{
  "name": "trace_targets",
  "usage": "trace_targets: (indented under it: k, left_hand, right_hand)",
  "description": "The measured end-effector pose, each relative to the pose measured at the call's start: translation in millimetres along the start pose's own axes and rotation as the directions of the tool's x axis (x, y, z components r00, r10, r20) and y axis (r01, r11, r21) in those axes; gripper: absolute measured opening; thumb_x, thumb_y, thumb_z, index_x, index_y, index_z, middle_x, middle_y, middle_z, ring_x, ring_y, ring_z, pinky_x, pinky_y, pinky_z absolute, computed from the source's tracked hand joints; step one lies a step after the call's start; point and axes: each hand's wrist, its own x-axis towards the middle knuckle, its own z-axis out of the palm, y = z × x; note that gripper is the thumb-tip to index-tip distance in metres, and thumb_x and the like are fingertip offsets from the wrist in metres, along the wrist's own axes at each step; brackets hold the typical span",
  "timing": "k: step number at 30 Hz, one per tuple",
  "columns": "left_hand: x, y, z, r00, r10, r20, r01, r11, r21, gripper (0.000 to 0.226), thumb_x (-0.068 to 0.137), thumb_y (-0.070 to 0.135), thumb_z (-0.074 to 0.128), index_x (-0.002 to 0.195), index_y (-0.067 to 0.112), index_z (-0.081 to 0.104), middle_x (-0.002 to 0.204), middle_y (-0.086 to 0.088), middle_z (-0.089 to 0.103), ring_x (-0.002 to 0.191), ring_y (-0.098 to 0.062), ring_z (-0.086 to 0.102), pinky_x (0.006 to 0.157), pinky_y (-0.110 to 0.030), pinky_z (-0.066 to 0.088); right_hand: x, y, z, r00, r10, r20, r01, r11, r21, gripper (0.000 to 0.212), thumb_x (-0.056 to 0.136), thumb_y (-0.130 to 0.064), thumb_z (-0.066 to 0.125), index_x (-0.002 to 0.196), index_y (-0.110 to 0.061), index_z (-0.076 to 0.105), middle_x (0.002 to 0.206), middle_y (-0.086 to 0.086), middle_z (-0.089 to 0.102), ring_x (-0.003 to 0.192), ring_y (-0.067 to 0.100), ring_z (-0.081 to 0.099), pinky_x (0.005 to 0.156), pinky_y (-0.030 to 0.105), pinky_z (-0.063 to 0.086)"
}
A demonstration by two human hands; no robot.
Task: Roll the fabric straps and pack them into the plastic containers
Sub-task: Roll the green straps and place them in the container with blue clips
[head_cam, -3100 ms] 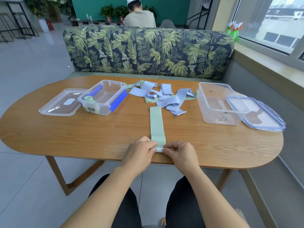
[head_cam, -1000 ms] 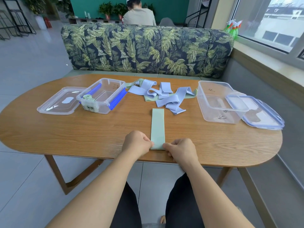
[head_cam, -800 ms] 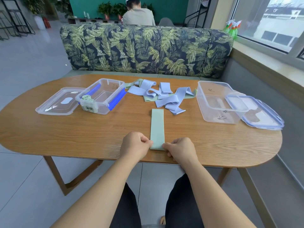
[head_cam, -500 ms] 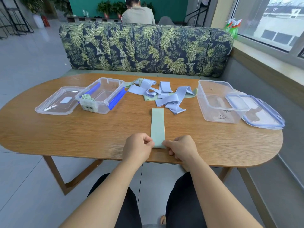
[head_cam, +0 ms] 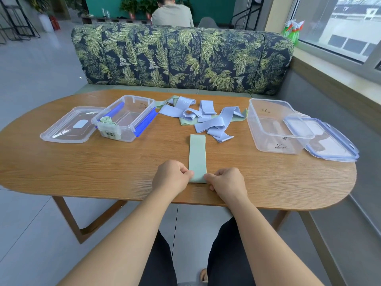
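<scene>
From my seat at the feed, the green strap (head_cam: pixel 197 155) lies flat and straight on the table (head_cam: pixel 103 172), running away from the near edge toward the pile (head_cam: pixel 203 118) of blue and green straps, its far end just short of it.

My left hand (head_cam: pixel 172 176) has its fingers curled, thumb and forefinger pinching the strap's left edge at the near end. My right hand (head_cam: pixel 225 181) is curled the same way and pinches the near right corner.

Three seconds ago both hands were bunched close over that end, with a small pale fold showing between the fingertips. Now they sit a little apart, one at each edge, and the end between them lies flat; I see no turn of a roll there. Over the last second the strap has hardly shifted, and its length on the table looks much the same.

Nothing else has moved. The left box (head_cam: pixel 132 120), with blue clips, holds one green roll (head_cam: pixel 108 121) at its near corner, and the left lid (head_cam: pixel 70 126) lies just beside it. The right box (head_cam: pixel 274 129) has no straps in it. The right lid (head_cam: pixel 334 143) lies at its right, one corner overlapping the box's rim.
</scene>
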Motion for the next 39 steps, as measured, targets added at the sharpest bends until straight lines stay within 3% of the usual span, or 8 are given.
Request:
trace_targets:
  k: [4, 7, 12, 18, 23, 26, 33, 39]
  left_hand:
    - [-3, -3, 3, 0.997, 0.027, -0.065, -0.03, 0.998, -0.048, 0.018, 0.087, 0.033, 0.064, 0.073, 0.023, 0.068, 0.077, 0.008, 0.069, 0.078, -0.015, 0.065, 0.075, -0.032, 0.055]
    - [-6, -5, 5, 0.997, 0.041, -0.068, -0.048, 0.994, -0.096, 0.003, 0.085, 0.027, 0.068, 0.086, 0.025, 0.069, 0.085, 0.01, 0.067, 0.085, -0.013, 0.064, 0.079, -0.029, 0.053]
    - [-3, -5, 6, 0.998, 0.045, -0.048, -0.048, 0.997, -0.066, 0.011, 0.084, 0.028, 0.069, 0.093, 0.022, 0.072, 0.089, 0.007, 0.069, 0.086, -0.013, 0.065, 0.081, -0.03, 0.053]
    - [7, -2, 3, 1.0, 0.004, 0.005, -0.004, 1.0, -0.021, 0.008, 0.083, 0.031, 0.07, 0.08, 0.024, 0.072, 0.082, 0.005, 0.071, 0.082, -0.016, 0.066, 0.075, -0.028, 0.054]
    - [15, 2, 1, 0.999, -0.023, 0.037, 0.024, 0.999, -0.042, 0.011, 0.082, 0.032, 0.071, 0.079, 0.022, 0.073, 0.08, 0.002, 0.072, 0.081, -0.016, 0.067, 0.075, -0.028, 0.054]
    - [17, 0, 2, 1.0, -0.016, 0.023, 0.017, 0.998, -0.068, 0.014, 0.082, 0.034, 0.071, 0.078, 0.021, 0.073, 0.078, 0.002, 0.072, 0.08, -0.016, 0.067, 0.076, -0.03, 0.055]
    - [9, -8, 13, 0.997, 0.018, -0.077, -0.032, 0.983, -0.183, 0.005, 0.079, 0.029, 0.071, 0.076, 0.03, 0.067, 0.077, 0.008, 0.071, 0.081, -0.015, 0.068, 0.082, -0.035, 0.055]
    - [12, -4, 11, 0.998, -0.004, -0.064, -0.005, 0.99, -0.143, 0.007, 0.082, 0.033, 0.068, 0.077, 0.028, 0.072, 0.076, 0.009, 0.071, 0.082, -0.014, 0.066, 0.081, -0.034, 0.055]
  right_hand:
    - [6, -3, -1, 1.0, 0.018, 0.018, -0.018, 1.0, -0.006, 0.024, 0.076, -0.034, 0.068, 0.061, -0.016, 0.065, 0.075, 0.005, 0.073, 0.065, 0.019, 0.059, 0.07, 0.035, 0.054]
    - [10, -6, -3, 0.999, 0.036, 0.038, -0.036, 0.999, 0.009, 0.025, 0.075, -0.032, 0.069, 0.057, -0.016, 0.063, 0.064, 0.001, 0.071, 0.058, 0.016, 0.055, 0.072, 0.037, 0.055]
    - [13, -9, -5, 0.997, 0.053, 0.053, -0.054, 0.999, 0.003, 0.029, 0.076, -0.036, 0.07, 0.055, -0.017, 0.062, 0.051, -0.005, 0.064, 0.053, 0.014, 0.053, 0.069, 0.034, 0.053]
    - [9, -4, -3, 1.0, 0.013, 0.015, -0.014, 0.995, 0.099, 0.028, 0.073, -0.038, 0.069, 0.056, -0.017, 0.065, 0.06, -0.002, 0.068, 0.054, 0.015, 0.054, 0.073, 0.041, 0.057]
    - [8, -5, 1, 1.0, 0.006, 0.004, -0.006, 0.999, 0.052, 0.025, 0.075, -0.04, 0.071, 0.063, -0.018, 0.066, 0.072, 0.001, 0.071, 0.069, 0.02, 0.063, 0.076, 0.041, 0.057]
    - [11, -8, 1, 1.0, 0.031, 0.004, -0.031, 0.998, 0.046, 0.025, 0.077, -0.037, 0.07, 0.067, -0.014, 0.069, 0.076, 0.004, 0.073, 0.066, 0.019, 0.06, 0.076, 0.04, 0.056]
    - [18, -12, 0, 0.999, 0.052, 0.013, -0.052, 0.998, 0.043, 0.026, 0.074, -0.036, 0.07, 0.063, -0.012, 0.069, 0.07, 0.004, 0.073, 0.059, 0.018, 0.055, 0.074, 0.038, 0.057]
    - [18, -8, 1, 1.0, 0.024, -0.001, -0.024, 0.998, 0.059, 0.031, 0.08, -0.038, 0.066, 0.066, -0.011, 0.069, 0.064, 0.001, 0.071, 0.058, 0.016, 0.055, 0.074, 0.038, 0.056]
